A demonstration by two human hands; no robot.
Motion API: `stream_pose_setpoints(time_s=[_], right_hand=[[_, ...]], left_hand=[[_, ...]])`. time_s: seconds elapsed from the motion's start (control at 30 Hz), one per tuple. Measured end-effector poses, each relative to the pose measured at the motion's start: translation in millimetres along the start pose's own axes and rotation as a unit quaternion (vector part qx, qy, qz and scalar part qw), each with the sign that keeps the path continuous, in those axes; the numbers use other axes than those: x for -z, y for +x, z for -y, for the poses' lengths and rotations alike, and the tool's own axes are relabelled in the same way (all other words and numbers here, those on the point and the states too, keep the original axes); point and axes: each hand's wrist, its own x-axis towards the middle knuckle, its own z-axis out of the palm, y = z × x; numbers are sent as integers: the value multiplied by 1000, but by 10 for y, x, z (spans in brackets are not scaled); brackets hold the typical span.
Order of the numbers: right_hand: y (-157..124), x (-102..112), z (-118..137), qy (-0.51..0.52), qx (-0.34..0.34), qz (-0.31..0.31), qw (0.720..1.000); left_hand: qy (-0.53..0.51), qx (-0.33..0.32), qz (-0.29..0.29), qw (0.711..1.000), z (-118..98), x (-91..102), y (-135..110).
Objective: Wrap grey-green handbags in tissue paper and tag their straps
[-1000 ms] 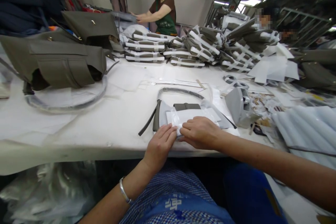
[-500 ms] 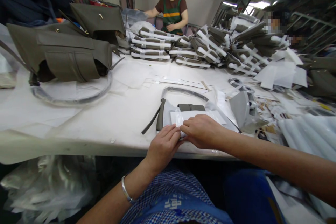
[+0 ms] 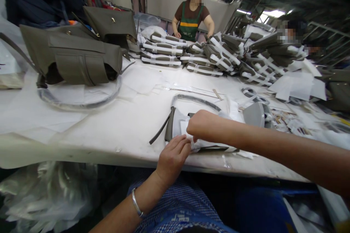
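A small olive-grey handbag (image 3: 169, 128) lies at the table's near edge, partly covered by a white sheet (image 3: 179, 122). Its plastic-wrapped handle (image 3: 195, 98) loops out on the far side, and a dark strap end (image 3: 159, 131) sticks out leftward. My left hand (image 3: 173, 154) lies on the bag's near side, fingers stretched and side by side, thumb hidden. Just above the bag's middle, my right hand (image 3: 203, 125) is closed in a fist. What it holds, if anything, is hidden; its forearm covers much of the bag.
A larger olive handbag (image 3: 82, 56) stands at left. Wrapped bags (image 3: 164, 49) are piled along the back, with a co-worker (image 3: 191, 18) behind them. A grey tape dispenser (image 3: 254, 114), rolls (image 3: 248, 93) and scraps (image 3: 290, 120) lie at right. Plastic bags (image 3: 49, 196) hang below the table.
My right hand has lifted slightly and closed into a fist over the bag; my left hand stays at its near side. The co-worker's arms have come down, and the view has shifted a little.
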Motion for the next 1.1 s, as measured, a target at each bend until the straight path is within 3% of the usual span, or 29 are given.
stream_pose_setpoints(time_s=[0.2, 0.4, 0.53, 0.63, 0.73, 0.8, 0.9, 1.0, 1.1], right_hand=[[221, 67, -205, -48, 51, 42, 997], [436, -108, -473, -39, 43, -77, 995], [505, -298, -777, 97, 25, -99, 990], [424, -475, -934, 234, -57, -182, 953], [253, -668, -901, 304, -124, -278, 903], [151, -798, -775, 327, -110, -302, 889], [91, -949, -566, 346, -72, -303, 885], [148, -1000, -500, 359, -93, -272, 888], [272, -1012, -574, 423, -114, -270, 858]], left_hand=[[-12, 9, -9, 1000, 3, -31, -11], [-18, 19, -1, 1000, 13, -44, -33], [-14, 18, -1, 1000, 3, -32, -12], [-10, 14, -5, 1000, -14, -19, 9], [-4, 17, -11, 1000, -26, -23, 12], [1, 17, -17, 1000, -29, -35, 2], [15, 19, -30, 999, -35, -55, -18], [36, 22, -38, 998, -50, -64, -21], [57, 16, -26, 998, -68, -61, -6]])
